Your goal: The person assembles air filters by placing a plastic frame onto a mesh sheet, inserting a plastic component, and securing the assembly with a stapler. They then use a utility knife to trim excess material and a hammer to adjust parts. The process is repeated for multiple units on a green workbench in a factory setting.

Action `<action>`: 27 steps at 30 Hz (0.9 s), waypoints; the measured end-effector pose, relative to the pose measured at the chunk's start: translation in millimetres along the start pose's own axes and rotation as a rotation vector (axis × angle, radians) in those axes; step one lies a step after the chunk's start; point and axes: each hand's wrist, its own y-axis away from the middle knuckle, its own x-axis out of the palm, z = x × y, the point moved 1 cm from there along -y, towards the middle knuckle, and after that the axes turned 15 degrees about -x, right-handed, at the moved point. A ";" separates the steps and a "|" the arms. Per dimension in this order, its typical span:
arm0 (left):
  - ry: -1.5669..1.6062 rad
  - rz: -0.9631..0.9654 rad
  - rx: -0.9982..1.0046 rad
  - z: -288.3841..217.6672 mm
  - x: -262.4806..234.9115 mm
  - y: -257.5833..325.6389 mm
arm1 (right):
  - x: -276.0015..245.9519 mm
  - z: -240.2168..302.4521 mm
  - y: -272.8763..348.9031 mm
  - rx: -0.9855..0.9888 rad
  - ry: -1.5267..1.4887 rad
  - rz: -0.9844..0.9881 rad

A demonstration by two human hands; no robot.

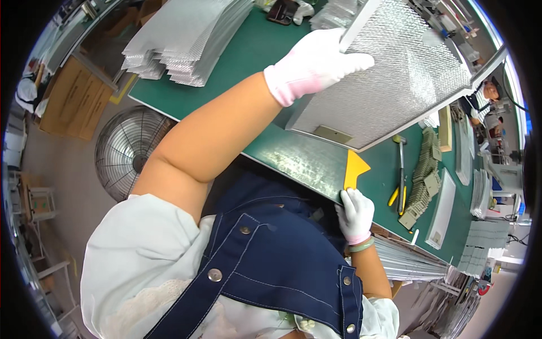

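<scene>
A framed metal mesh filter panel stands tilted over the green table. My left hand, in a white glove with a pink cuff, grips the pale frame at its left side, one finger lying toward the mesh. A small tan plate sits on the panel near its lower edge. My right hand, also gloved, is closed at the table's front edge, around the narrow end of a yellow plastic scraper. The scraper's wide end points up toward the panel's lower frame.
Mesh sheets are piled at the table's far left. A hammer, yellow-handled pliers and a row of tan plates lie to the right. A floor fan stands at left. Metal strips are stacked below the right edge.
</scene>
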 end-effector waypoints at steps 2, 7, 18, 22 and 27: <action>0.000 -0.031 0.049 4.8 1.7 -8.7 | 6.7 -9.6 12.3 -0.072 -0.141 0.068; 0.011 -0.068 0.084 14.1 2.8 -11.7 | -25.5 -6.7 -46.2 0.030 0.099 -0.121; -0.011 -0.116 0.125 10.6 1.6 -17.7 | -32.8 12.9 -55.2 -0.090 -0.121 -0.202; -0.038 -0.133 0.077 22.1 -0.4 -22.2 | -42.9 14.7 -133.1 -0.174 -0.026 -0.416; -0.053 -0.120 0.138 12.0 4.1 -22.5 | -21.1 -0.2 -172.4 -0.180 0.018 -0.215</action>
